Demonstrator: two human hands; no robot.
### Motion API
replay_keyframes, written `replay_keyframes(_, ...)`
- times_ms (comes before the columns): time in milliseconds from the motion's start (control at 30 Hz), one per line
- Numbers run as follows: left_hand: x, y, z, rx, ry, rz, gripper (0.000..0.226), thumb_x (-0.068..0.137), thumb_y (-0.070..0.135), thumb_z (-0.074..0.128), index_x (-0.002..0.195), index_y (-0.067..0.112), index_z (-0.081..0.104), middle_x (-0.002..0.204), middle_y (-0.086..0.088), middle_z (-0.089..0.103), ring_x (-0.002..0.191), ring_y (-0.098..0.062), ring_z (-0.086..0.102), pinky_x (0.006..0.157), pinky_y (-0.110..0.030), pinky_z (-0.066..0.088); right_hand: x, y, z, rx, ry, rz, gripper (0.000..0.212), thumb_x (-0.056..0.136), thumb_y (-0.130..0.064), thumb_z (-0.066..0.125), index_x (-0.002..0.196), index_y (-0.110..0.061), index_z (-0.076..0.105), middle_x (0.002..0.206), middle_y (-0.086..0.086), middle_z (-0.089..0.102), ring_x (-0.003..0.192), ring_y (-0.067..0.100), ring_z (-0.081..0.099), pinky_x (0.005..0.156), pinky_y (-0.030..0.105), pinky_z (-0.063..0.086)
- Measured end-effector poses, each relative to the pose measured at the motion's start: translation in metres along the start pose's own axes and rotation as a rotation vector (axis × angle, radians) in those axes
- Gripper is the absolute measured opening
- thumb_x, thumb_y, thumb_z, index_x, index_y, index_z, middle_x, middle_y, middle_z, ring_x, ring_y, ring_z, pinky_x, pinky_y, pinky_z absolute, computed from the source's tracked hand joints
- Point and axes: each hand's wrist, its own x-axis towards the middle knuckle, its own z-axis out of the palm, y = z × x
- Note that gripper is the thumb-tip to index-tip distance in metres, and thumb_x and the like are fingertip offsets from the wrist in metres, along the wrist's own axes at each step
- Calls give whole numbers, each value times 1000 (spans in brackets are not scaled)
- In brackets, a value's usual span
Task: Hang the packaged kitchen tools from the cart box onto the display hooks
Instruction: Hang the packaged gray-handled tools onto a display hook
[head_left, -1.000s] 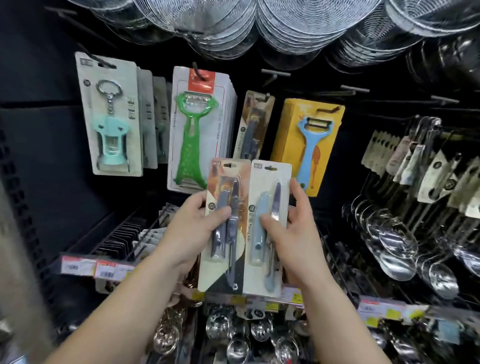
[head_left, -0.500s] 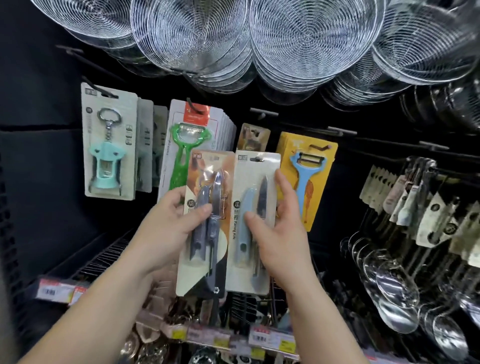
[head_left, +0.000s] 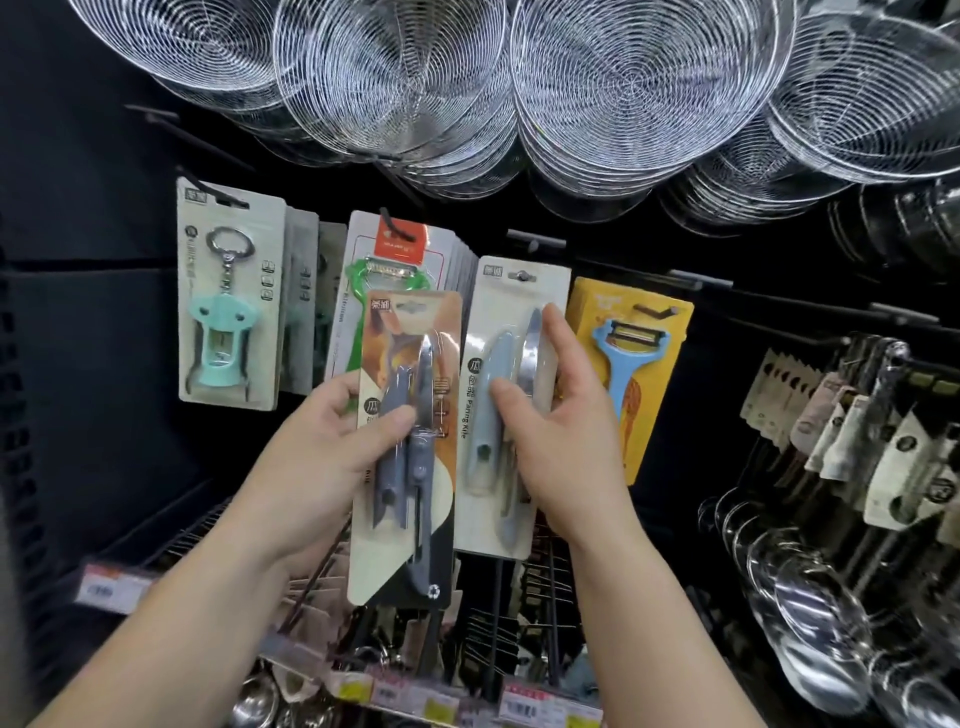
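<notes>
A white knife pack (head_left: 511, 395) sits high against the display, its top slot at a hook (head_left: 522, 276), the right hand (head_left: 558, 436) pinching it. The left hand (head_left: 332, 462) grips a brown knife pack (head_left: 410, 431) beside it, below wire strainers (head_left: 639, 88).

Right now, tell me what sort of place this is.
Most likely a shop's kitchenware aisle. Carded tools such as the green peeler pack hang on display hooks, wire skimmers hang in stacks above, and price tags line the shelf edge.
</notes>
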Motion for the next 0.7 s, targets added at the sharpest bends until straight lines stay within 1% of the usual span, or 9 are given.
replay_keyframes(67,0,0,-1,-4,-6,4,25,93,6,60,117,12,62,102,-18,77,82,-24,75,66,-28,62,1,-3,0,11,2,13,70,94,-18,65,151,-42,32,141,-30,45,133,1,47,108,38,47)
replay_keyframes(133,-1,1,-1,-7,-15,16,27,89,8,62,115,12,63,101,-18,77,82,-23,75,66,-28,62,1,-7,0,12,4,24,70,94,-18,65,151,-40,31,131,-39,40,132,-3,46,108,35,47)
replay_keyframes(267,-4,3,-3,-53,-40,24,38,76,17,65,113,10,64,93,-16,77,72,-21,74,61,-27,60,-1,-11,-1,26,11,43,72,93,-20,67,153,-37,30,139,-32,42,130,-3,48,102,34,52)
replay_keyframes(333,-4,3,-5,-67,-48,18,39,75,18,65,113,9,63,90,-15,76,69,-21,72,62,-30,61,-2,-11,-2,23,19,41,73,93,-21,68,153,-35,30,148,-26,41,133,-1,47,104,38,51)
replay_keyframes(433,-3,4,-7,-47,-57,17,37,75,21,66,111,12,64,96,-13,78,81,-22,75,72,-33,63,0,-12,-1,0,27,34,74,92,-23,68,154,-32,29,153,-20,40,137,4,45,107,41,48)
replay_keyframes(500,-2,5,-7,-28,-65,11,37,75,22,66,110,13,65,96,-12,78,83,-22,75,75,-37,63,0,-14,-1,-6,32,34,74,92,-22,69,154,-31,30,153,-19,40,136,4,46,106,40,49)
replay_keyframes(567,-3,6,-7,-21,-67,1,36,75,22,66,110,13,65,94,-11,78,81,-22,75,75,-39,61,1,-17,-3,-28,31,37,73,91,-22,70,153,-30,31,151,-19,44,133,3,48,105,38,50)
replay_keyframes(667,-4,8,-6,-103,-83,-37,33,76,18,64,108,9,65,92,-13,77,74,-21,74,67,-34,63,6,-23,-11,-73,12,40,75,89,-28,71,153,-30,33,132,-16,61,120,6,61,100,39,54)
replay_keyframes(700,-6,10,-6,-129,-96,-52,32,77,17,63,108,8,65,92,-14,76,72,-21,74,65,-33,64,9,-25,-14,-83,2,42,76,87,-31,72,153,-29,34,133,-14,62,119,8,62,99,40,54)
